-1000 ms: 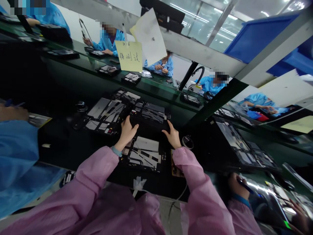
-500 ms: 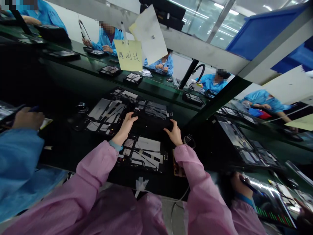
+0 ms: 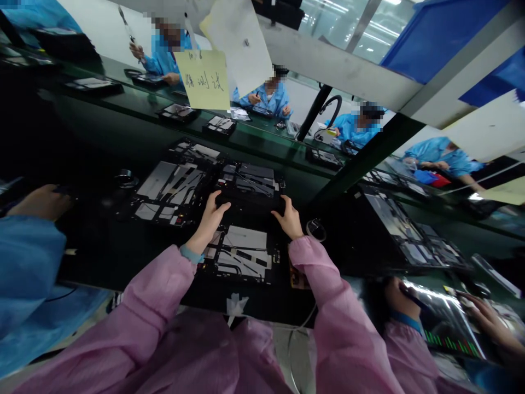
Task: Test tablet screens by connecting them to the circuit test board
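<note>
My left hand and my right hand are closed on the left and right near corners of an opened tablet, thumbs toward each other. Its inner side faces up, with grey panels and dark strips showing; its near edge is lost in black shadow. Whether it rests on others beneath, I cannot tell. Closer to me lies a second opened tablet, partly covered by my left wrist. To the left of my hands sits a stack of opened tablets.
Co-workers' hands are close on both sides: one at left, one at right beside a lit screen. Tall tablet stacks stand at right. A green post slants behind the bench. A coiled cable lies by my right wrist.
My view has shifted slightly. Both hands keep their grip on the tablet's corners, with little movement. A co-worker across the bench has raised a tool.
</note>
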